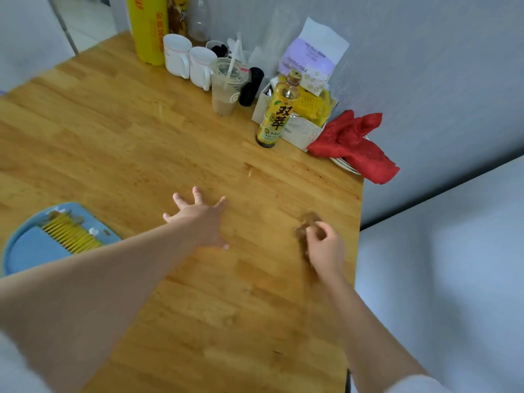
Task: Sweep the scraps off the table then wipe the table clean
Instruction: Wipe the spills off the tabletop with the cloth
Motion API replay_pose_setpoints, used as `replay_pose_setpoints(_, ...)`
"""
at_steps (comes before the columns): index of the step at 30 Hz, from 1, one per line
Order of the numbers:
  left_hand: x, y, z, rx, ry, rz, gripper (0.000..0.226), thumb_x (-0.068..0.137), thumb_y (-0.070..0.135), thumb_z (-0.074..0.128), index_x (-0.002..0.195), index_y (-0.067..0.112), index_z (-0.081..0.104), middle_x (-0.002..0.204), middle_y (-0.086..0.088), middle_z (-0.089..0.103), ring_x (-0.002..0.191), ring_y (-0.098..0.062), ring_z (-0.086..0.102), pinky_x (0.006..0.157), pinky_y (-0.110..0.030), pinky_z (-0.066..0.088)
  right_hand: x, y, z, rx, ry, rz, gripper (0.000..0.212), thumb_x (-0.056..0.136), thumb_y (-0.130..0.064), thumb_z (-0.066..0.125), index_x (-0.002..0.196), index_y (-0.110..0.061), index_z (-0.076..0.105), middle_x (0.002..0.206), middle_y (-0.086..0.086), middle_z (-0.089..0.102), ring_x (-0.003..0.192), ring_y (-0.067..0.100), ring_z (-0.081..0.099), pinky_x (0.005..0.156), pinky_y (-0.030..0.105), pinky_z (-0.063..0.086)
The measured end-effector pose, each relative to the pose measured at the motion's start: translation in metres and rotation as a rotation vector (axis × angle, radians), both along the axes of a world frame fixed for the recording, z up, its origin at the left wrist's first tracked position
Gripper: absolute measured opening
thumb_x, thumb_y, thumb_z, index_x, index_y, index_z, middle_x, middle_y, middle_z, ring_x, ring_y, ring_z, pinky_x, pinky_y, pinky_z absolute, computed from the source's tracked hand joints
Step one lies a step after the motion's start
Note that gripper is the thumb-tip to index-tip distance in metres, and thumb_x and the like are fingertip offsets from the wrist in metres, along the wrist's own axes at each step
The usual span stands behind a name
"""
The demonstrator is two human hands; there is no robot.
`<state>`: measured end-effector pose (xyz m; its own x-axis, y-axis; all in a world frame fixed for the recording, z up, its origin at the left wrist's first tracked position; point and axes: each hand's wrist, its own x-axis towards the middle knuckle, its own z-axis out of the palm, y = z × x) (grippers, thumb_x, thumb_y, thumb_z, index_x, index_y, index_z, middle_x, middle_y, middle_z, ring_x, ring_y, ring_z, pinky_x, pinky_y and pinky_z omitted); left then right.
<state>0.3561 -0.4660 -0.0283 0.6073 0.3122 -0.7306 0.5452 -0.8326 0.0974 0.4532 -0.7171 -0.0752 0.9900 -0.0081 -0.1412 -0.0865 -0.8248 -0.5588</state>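
Brown blurred cloth (307, 225), perhaps a rag, bunched in right hand's (326, 249) curled fingers, left hand (198, 219) fingers spread wide on wooden table (141, 137), blue dustpan (34, 245) left of them.

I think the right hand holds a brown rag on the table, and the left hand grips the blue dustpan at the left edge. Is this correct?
Not quite. In the head view the left hand does not grip the blue dustpan; it lies apart from it, fingers spread flat on the wooden table. The right hand does hold the blurred brown rag on the table, and the dustpan is at the left edge.
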Motion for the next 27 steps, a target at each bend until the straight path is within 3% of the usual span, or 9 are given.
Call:
replay_pose_setpoints(2,0.002,0.001,-0.006,0.014,0.019,-0.023,0.118,0.075,0.071,0.069,0.151,0.05,-0.019,0.161,-0.009,-0.031,0.145,-0.056,-0.013,0.111,-0.069,0.028,-0.01,0.026,-0.006,0.018,-0.044,-0.205,0.033,0.097,-0.036,0.059,0.128,-0.024,0.064,0.106,0.001,0.069,0.082,0.018,0.067,0.08,0.032,0.054)
replay_pose_setpoints(6,0.007,0.013,-0.01,0.046,0.044,-0.182,0.105,0.088,0.059,0.062,0.152,0.043,-0.019,0.163,-0.016,-0.021,0.147,-0.054,-0.001,0.112,-0.067,0.028,-0.132,0.067,-0.023,-0.037,-0.027,0.489,0.035,0.086,-0.047,0.057,0.118,-0.034,0.066,0.101,-0.019,0.052,0.091,0.003,0.052,0.075,0.016,0.038)
replay_pose_setpoints(9,0.008,0.042,-0.001,0.072,0.03,-0.395,0.087,0.094,0.044,0.06,0.16,0.031,0.005,0.156,-0.01,0.035,0.135,-0.03,0.046,0.099,-0.046,0.051,-0.162,0.034,-0.012,-0.011,0.193,0.774,0.03,0.082,-0.047,0.059,0.112,-0.046,0.064,0.094,-0.02,0.047,0.087,-0.002,0.048,0.072,0.015,0.039)
replay_pose_setpoints(11,0.003,0.063,-0.002,0.138,-0.016,-0.533,0.079,0.095,0.026,0.059,0.159,0.029,0.013,0.153,-0.003,0.039,0.129,-0.027,0.051,0.085,-0.036,0.056,-0.133,0.015,0.0,-0.036,0.205,0.565,0.023,0.088,-0.042,0.064,0.111,-0.045,0.067,0.101,-0.019,0.055,0.084,0.001,0.056,0.073,0.023,0.047)
replay_pose_setpoints(15,-0.009,0.073,-0.004,0.152,0.0,-0.576,0.092,0.093,0.005,0.055,0.159,0.035,0.0,0.168,0.001,-0.006,0.151,-0.042,0.004,0.106,-0.052,0.039,-0.084,0.043,0.0,-0.101,0.04,-0.342,0.035,0.1,-0.036,0.053,0.135,-0.03,0.056,0.123,0.0,0.061,0.084,0.017,0.063,0.072,0.034,0.054)
replay_pose_setpoints(18,0.001,0.077,-0.006,0.116,0.016,-0.634,0.088,0.094,0.004,0.052,0.16,0.029,-0.001,0.167,-0.004,-0.008,0.152,-0.041,-0.001,0.117,-0.062,0.022,-0.113,0.118,-0.022,-0.187,-0.054,0.191,0.035,0.096,-0.046,0.049,0.129,-0.038,0.055,0.117,-0.012,0.05,0.105,0.019,0.058,0.081,0.032,0.052)
replay_pose_setpoints(20,0.004,0.081,-0.004,0.117,0.033,-0.735,0.086,0.095,0.003,0.052,0.161,0.023,0.0,0.167,-0.008,-0.008,0.154,-0.029,0.002,0.119,-0.06,0.017,-0.149,0.149,-0.025,-0.094,0.037,0.712,0.033,0.088,-0.049,0.052,0.121,-0.044,0.054,0.097,-0.02,0.041,0.097,0.008,0.049,0.075,0.026,0.043)
replay_pose_setpoints(22,0.009,0.085,-0.001,0.084,0.078,-0.754,0.091,0.093,-0.003,0.052,0.16,0.022,-0.004,0.166,-0.008,-0.013,0.154,-0.029,0.004,0.12,-0.059,0.013,-0.138,0.148,-0.018,-0.041,0.125,0.922,0.034,0.083,-0.044,0.056,0.117,-0.047,0.055,0.093,-0.018,0.044,0.086,0.001,0.045,0.071,0.026,0.039)
replay_pose_setpoints(27,0.005,0.094,-0.003,-0.062,-0.106,-0.5,0.075,0.098,0.005,0.042,0.16,0.02,0.001,0.161,-0.015,0.027,0.145,-0.042,0.028,0.12,-0.055,0.02,-0.01,0.157,-0.001,-0.043,0.015,0.114,0.032,0.098,-0.033,0.053,0.128,-0.03,0.061,0.112,0.007,0.066,0.085,0.02,0.068,0.073,0.037,0.057)
